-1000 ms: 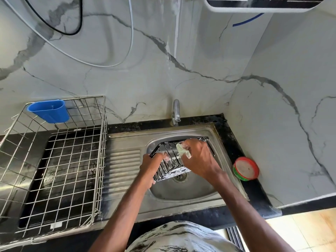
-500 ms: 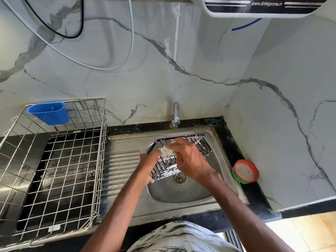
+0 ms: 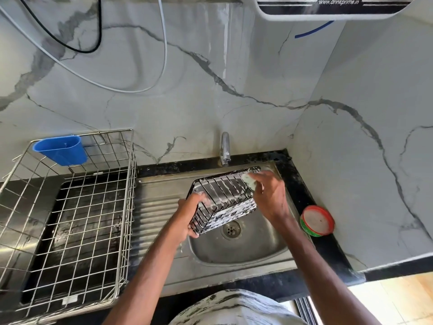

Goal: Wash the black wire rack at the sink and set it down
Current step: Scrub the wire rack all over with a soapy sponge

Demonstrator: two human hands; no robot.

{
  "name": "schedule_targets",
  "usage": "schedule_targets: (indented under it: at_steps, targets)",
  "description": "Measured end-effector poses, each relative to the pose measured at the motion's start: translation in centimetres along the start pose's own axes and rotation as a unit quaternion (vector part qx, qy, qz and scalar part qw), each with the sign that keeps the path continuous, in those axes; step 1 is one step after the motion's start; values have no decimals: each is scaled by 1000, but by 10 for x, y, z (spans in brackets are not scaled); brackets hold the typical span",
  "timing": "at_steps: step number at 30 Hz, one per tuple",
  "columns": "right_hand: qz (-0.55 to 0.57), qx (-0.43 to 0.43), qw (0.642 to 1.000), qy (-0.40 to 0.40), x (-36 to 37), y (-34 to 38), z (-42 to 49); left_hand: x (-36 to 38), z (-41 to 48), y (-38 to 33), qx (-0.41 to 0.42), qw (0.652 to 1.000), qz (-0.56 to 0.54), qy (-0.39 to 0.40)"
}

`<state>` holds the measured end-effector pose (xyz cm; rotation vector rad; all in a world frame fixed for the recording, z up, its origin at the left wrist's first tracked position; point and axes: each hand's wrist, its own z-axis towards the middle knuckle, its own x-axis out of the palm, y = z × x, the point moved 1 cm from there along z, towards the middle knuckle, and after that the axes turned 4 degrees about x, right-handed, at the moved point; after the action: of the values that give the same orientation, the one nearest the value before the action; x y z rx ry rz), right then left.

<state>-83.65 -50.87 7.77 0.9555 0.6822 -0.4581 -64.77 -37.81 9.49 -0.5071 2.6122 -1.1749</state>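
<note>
Black wire rack (image 3: pixel 225 191), soapy, tilted over the sink (image 3: pixel 246 252), mid-scrub.
Left hand (image 3: pixel 187 214) grips its near end; right hand (image 3: pixel 271 198) pinches a scrub pad (image 3: pixel 248 181) at the far corner. My worry: suds-slick wires slip and it drops. I count one rack, one pad, one tap (image 3: pixel 225 148), one soap tub (image 3: pixel 317 220).

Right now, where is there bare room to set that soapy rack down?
Bare: the ribbed drainboard between wire basket and sink bowl, and the basket's floor, with only a blue cup on its back rim. Crowded: the bowl, where left hand and right hand work the rack; a round tub sits on the narrow right counter.
</note>
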Motion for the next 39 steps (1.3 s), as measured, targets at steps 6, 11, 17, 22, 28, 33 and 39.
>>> schedule_targets:
  at_steps: [6, 11, 17, 22, 28, 33, 39]
  targets:
    - [72, -126, 989, 33, 13, 32, -20, 3, -5, -6, -10, 1000, 16, -8]
    - [37, -105, 993, 32, 6, 17, -15, -2, -11, -11, 14, 998, 52, 7]
    - [-26, 5, 999, -26, -12, -39, 0, -8, -6, -10, 26, 999, 43, 6]
    - [-42, -42, 996, -65, -2, -17, -11, -7, -1, -10, 9, 1000, 1, -4]
    - [9, -32, 996, -82, -7, -18, -15, -18, 7, -7, 28, 1000, -4, 4]
    - [95, 246, 965, -3, -14, -43, 4, -21, 10, 0, 33, 999, 3, 6]
    - [160, 373, 912, 50, -9, -60, 11, -22, 14, 9, 11, 999, -42, 23]
